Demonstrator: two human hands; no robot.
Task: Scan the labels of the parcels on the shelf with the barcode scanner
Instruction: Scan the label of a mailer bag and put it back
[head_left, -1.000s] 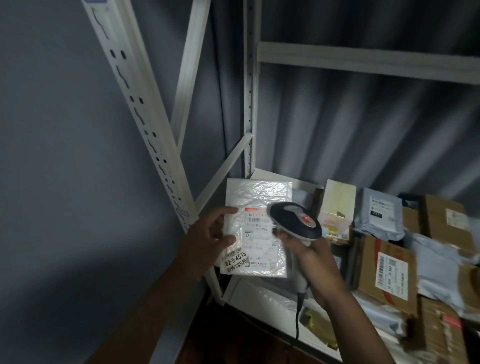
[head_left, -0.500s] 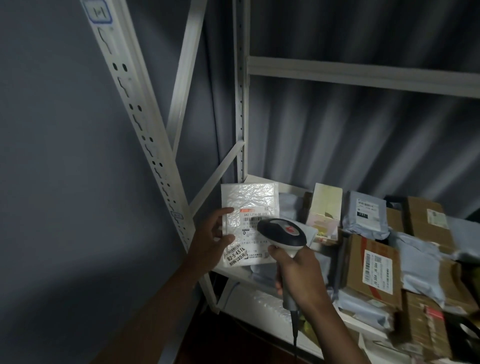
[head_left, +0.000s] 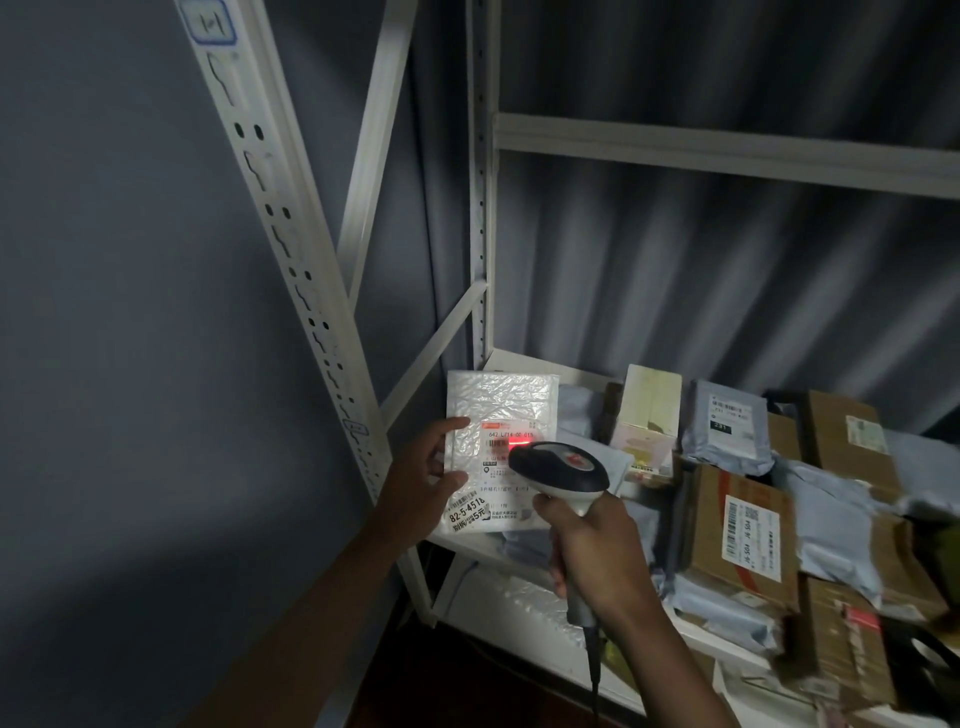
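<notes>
left hand (head_left: 423, 480) pinches white bubble mailer (head_left: 501, 410) upright at shelf's (head_left: 524, 361) left end, right hand (head_left: 597, 553) clenched on barcode scanner (head_left: 558, 465) handle, red beam on mailer label (head_left: 511, 441), other parcels right of it

A white bubble mailer (head_left: 501, 410) carries a label reading "642 L714 00 018" and a sticker "82-5-4518". A grey poly parcel (head_left: 727, 426) shows "221". The shelf upright's tag (head_left: 210, 23) reads "1-1".
</notes>
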